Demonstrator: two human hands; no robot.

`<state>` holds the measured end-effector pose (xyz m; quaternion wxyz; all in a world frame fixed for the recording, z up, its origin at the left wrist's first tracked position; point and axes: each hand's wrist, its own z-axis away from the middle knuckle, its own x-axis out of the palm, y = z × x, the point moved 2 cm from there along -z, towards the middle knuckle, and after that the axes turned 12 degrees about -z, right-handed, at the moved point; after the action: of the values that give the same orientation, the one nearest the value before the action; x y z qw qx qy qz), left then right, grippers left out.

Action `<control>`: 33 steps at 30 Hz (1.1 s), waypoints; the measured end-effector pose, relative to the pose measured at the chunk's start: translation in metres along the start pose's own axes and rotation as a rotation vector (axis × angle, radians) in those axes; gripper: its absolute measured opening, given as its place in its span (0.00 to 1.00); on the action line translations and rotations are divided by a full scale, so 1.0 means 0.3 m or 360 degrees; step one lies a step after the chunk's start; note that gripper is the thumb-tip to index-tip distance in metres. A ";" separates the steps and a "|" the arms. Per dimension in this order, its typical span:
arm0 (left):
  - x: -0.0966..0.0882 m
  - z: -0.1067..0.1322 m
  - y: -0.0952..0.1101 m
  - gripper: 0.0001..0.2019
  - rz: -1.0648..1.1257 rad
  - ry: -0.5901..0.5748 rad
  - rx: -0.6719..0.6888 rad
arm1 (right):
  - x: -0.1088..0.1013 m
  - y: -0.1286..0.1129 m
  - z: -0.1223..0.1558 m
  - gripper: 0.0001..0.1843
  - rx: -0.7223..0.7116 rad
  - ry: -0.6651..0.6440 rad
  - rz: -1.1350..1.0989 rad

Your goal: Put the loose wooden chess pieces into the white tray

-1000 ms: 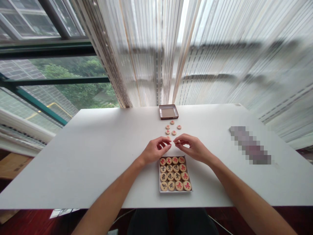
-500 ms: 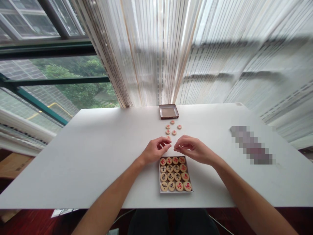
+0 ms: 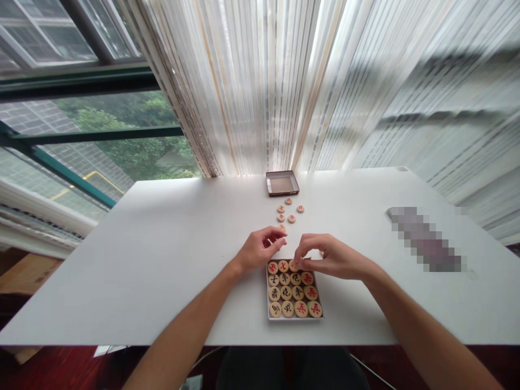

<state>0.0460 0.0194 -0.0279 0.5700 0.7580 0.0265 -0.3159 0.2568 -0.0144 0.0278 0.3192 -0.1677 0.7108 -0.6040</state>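
Two hands have drawn apart: the right hand has dropped to the top row of Chinese chess pieces in the shallow box, while the left hand curls beside it; any grip is impossible to tell.

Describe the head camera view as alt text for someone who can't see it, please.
Two bare hands work just above a shallow box packed with round wooden Chinese chess pieces on a white table. The right hand reaches over the box's top row, and the left hand sits beside a few loose pieces. Beyond them lies a box lid, before a striped curtain.
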 end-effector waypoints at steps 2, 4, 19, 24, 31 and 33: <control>0.002 0.001 -0.002 0.12 0.0022 -0.0016 -0.0004 | 0.001 0.004 0.001 0.05 0.0036 -0.0020 0.0035; 0.004 0.003 -0.003 0.12 0.0035 -0.0029 -0.0009 | 0.004 0.006 0.001 0.05 0.0046 -0.0024 0.0061; -0.005 0.003 0.006 0.13 0.0001 -0.0032 -0.0028 | 0.052 -0.016 0.012 0.06 0.0239 -0.0248 0.0444; -0.003 0.002 0.005 0.12 0.0009 -0.0040 -0.0047 | 0.069 -0.011 0.019 0.05 0.0242 -0.0304 0.0447; 0.002 0.000 -0.002 0.13 0.0021 -0.0050 -0.0064 | 0.079 0.001 0.015 0.04 0.0113 -0.0366 0.0468; 0.002 0.000 -0.001 0.13 0.0026 -0.0050 -0.0065 | 0.078 0.008 0.012 0.04 0.0062 -0.0369 0.0475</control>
<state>0.0465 0.0194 -0.0285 0.5884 0.7413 0.0180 -0.3225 0.2423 -0.0312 0.0193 0.4882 -0.1228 0.6744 -0.5402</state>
